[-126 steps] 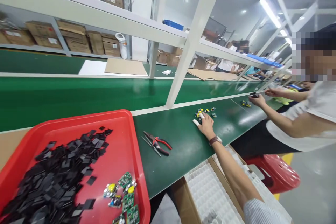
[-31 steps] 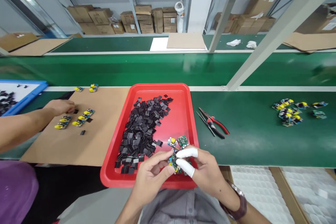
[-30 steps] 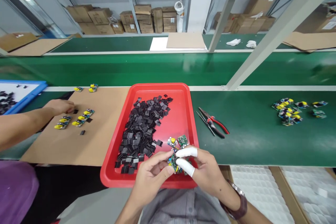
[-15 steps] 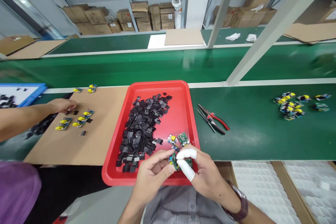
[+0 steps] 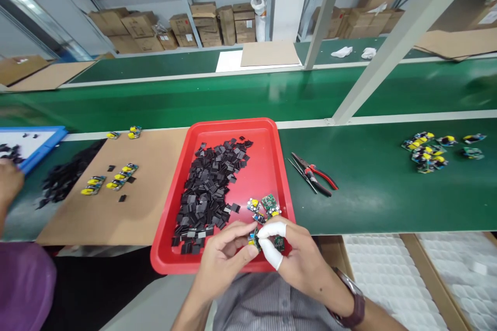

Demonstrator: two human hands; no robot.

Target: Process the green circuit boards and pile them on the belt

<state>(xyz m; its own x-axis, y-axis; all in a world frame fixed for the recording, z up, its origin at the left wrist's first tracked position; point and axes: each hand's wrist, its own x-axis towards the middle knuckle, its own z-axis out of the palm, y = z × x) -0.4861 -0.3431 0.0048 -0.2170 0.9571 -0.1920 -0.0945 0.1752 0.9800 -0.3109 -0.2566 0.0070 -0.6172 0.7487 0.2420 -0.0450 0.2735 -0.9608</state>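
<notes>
Between both hands, over the front right of the red tray, is a small circuit board with a blue and a yellow part. My left hand grips its left side between thumb and fingers. White finger cots cover the thumb and forefinger of my right hand, which pinch the board's right side. Just beyond lie more circuit boards in the tray, green side or components up. A heap of flat black pieces fills the tray's left part.
Pliers and tweezers lie right of the tray. Finished-looking boards cluster farther right. On the left, a cardboard sheet carries boards and black pieces; a co-worker's hand is near a blue-rimmed tray.
The board in my hands has turned, now showing its component side more edge-on. The co-worker's hand has moved left from the cardboard to the blue-rimmed tray.
</notes>
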